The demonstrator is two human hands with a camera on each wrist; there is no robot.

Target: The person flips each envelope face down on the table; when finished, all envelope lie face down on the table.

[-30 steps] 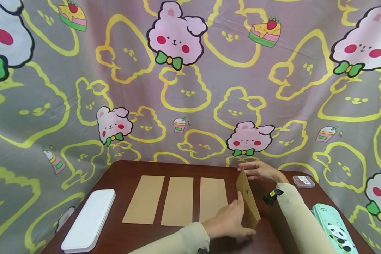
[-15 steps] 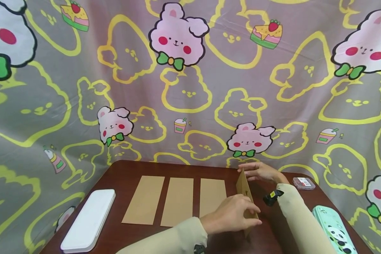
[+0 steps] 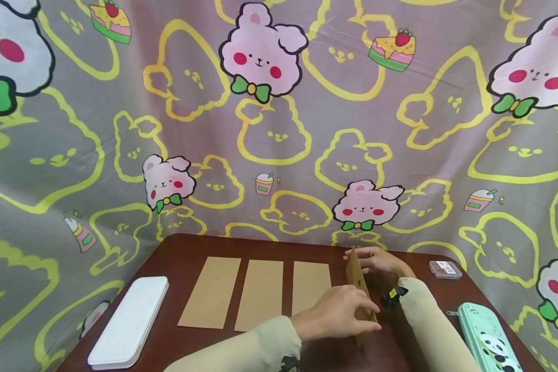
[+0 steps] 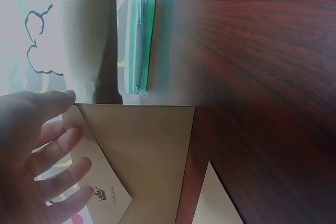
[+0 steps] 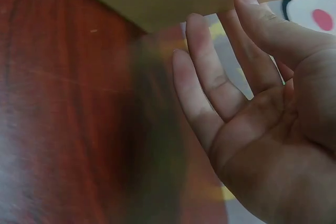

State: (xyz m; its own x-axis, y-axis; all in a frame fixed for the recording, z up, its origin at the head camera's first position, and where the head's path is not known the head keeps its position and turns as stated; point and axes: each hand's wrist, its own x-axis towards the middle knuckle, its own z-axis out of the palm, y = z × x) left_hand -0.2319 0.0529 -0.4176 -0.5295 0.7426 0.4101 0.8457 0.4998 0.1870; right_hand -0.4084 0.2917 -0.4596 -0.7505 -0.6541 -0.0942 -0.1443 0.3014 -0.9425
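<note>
A kraft-paper envelope [image 3: 354, 274] stands on its long edge, held between both hands. In the left wrist view its pointed flap [image 4: 107, 182] bears a small crown mark and "Thank you" lettering. My left hand [image 3: 337, 312] grips the near end, thumb on one side and fingers on the other. At the far end my right hand [image 3: 378, 262] pinches the edge; in the right wrist view the thumb lies against the paper and the other fingers reach past the edge. Three flat kraft-paper rectangles, left [image 3: 211, 292], middle [image 3: 260, 294] and right [image 3: 309, 281], lie in a row to the left.
A white case [image 3: 129, 323] lies at the table's left edge. To the right are a mint panda pencil case [image 3: 488, 336] and a small clear box [image 3: 445, 269]. A rabbit-print curtain [image 3: 279, 119] hangs behind the dark red wooden table [image 3: 190, 248].
My left hand has shifted from the envelope's face and lower edge to its near upper end. My right hand has moved slightly left and nearer. The envelope now stands more upright.
</note>
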